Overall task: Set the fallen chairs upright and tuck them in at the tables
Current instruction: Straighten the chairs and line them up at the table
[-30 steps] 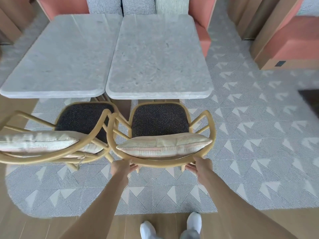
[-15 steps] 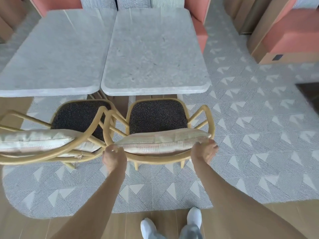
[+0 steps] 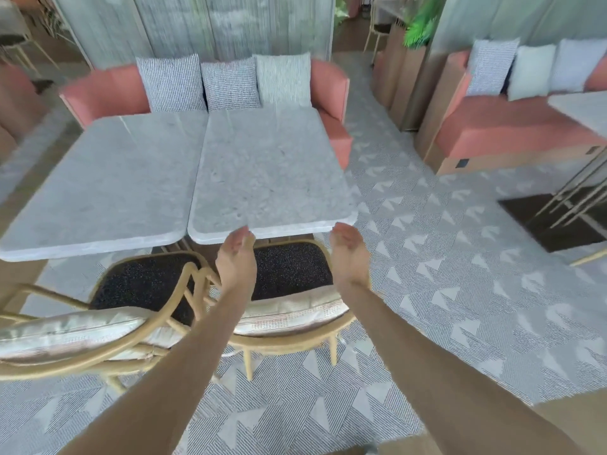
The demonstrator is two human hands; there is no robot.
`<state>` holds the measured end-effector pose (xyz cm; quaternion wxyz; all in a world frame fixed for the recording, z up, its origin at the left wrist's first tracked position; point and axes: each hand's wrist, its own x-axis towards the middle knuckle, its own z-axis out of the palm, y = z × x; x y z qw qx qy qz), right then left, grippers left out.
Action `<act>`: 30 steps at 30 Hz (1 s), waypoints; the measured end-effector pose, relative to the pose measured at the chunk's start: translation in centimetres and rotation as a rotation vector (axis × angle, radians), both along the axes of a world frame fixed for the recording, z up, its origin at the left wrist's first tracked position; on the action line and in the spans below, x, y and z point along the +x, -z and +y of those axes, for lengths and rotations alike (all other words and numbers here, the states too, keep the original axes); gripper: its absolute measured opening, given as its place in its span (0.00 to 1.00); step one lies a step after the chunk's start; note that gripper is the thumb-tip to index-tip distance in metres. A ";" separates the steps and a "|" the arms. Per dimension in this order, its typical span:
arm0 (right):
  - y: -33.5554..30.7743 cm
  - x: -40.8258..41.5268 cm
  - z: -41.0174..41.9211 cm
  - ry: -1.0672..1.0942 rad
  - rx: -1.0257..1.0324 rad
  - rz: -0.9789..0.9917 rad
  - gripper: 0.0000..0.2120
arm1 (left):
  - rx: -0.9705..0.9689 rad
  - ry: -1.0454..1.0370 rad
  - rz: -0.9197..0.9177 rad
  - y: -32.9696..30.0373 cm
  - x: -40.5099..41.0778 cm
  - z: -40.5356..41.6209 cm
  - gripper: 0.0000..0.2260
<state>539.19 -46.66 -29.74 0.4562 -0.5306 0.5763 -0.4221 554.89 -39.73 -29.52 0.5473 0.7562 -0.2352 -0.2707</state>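
Note:
Two rattan chairs stand upright side by side before two grey stone tables. The right chair (image 3: 292, 267) has a dark seat and a striped back cushion, and its seat front sits under the edge of the right table (image 3: 269, 172). The left chair (image 3: 144, 284) stands by the left table (image 3: 101, 188). My left hand (image 3: 236, 254) and my right hand (image 3: 346, 251) hover above the right chair's seat, fingers relaxed, holding nothing and touching nothing.
A pink sofa (image 3: 105, 93) with three cushions lines the far side of the tables. Another pink bench (image 3: 499, 129) and a table (image 3: 581, 110) stand at the right. A patterned rug (image 3: 443, 257) covers the floor. A potted plant (image 3: 420, 24) stands at the back.
Both hands have let go of the right chair's back rail and lifted forward over its seat. The camera has tilted up, showing more of the room.

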 end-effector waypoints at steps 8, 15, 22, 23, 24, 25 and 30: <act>-6.4 -10.2 1.9 -0.001 -0.067 -0.233 0.18 | -0.230 0.144 0.131 -4.6 -7.9 0.9 0.11; -9.4 -27.0 2.6 0.124 -0.108 -0.272 0.23 | -0.349 0.281 0.224 -8.0 -23.4 -1.5 0.10; -11.3 -48.3 3.6 0.313 -0.191 -0.268 0.15 | -0.406 0.514 0.261 -9.0 -44.5 -4.5 0.09; -11.6 -51.1 3.7 0.357 -0.202 -0.280 0.17 | -0.408 0.555 0.261 -9.3 -47.0 -4.9 0.09; -12.4 -55.4 3.7 0.412 -0.235 -0.279 0.19 | -0.415 0.606 0.278 -9.9 -51.1 -5.8 0.10; -12.7 -57.1 3.8 0.435 -0.253 -0.269 0.20 | -0.421 0.630 0.288 -10.3 -52.6 -6.2 0.11; -13.3 -69.7 2.7 0.616 -0.283 -0.269 0.11 | -0.460 0.784 0.354 -12.1 -64.8 -10.8 0.10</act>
